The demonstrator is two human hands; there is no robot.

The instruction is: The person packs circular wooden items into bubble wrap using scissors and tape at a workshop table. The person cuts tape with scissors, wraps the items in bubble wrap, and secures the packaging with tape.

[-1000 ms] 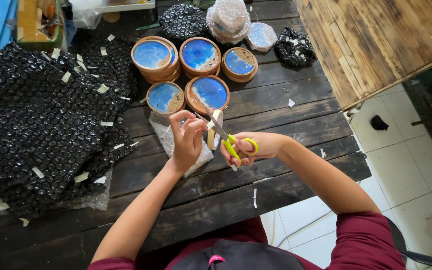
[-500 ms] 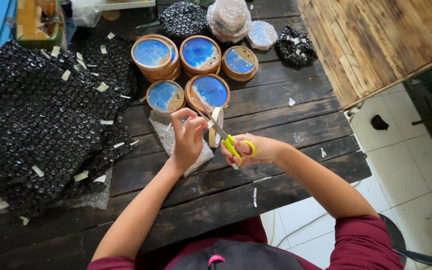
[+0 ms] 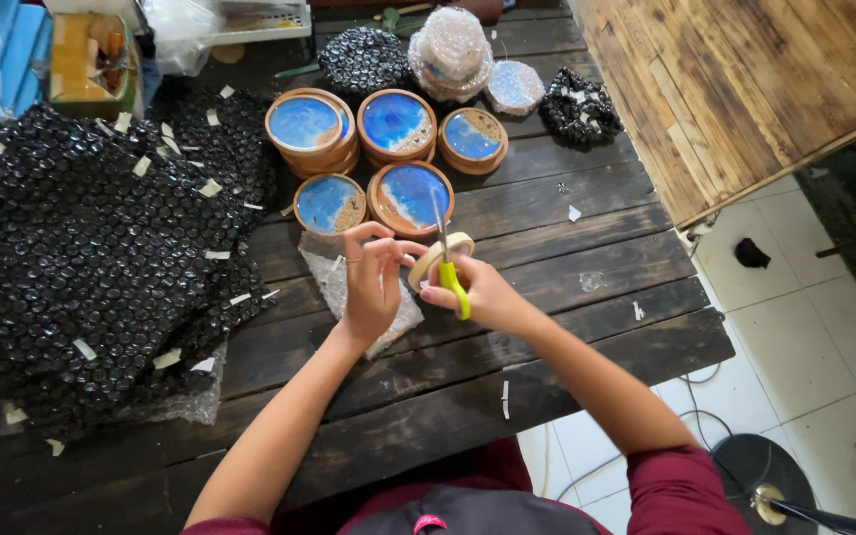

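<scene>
A pair of scissors with yellow plastic handles and slim metal blades is held upright above the dark wooden planks, near the middle of the view. The handles are found at 6 o'clock and the blade tips are pointed toward 12 o'clock, over the lower right blue round dish. The blades are seen nearly closed together. A pale beige roll of adhesive tape, ring-shaped, is tilted on edge just behind the blades, touching them. Its free end cannot be made out.
</scene>
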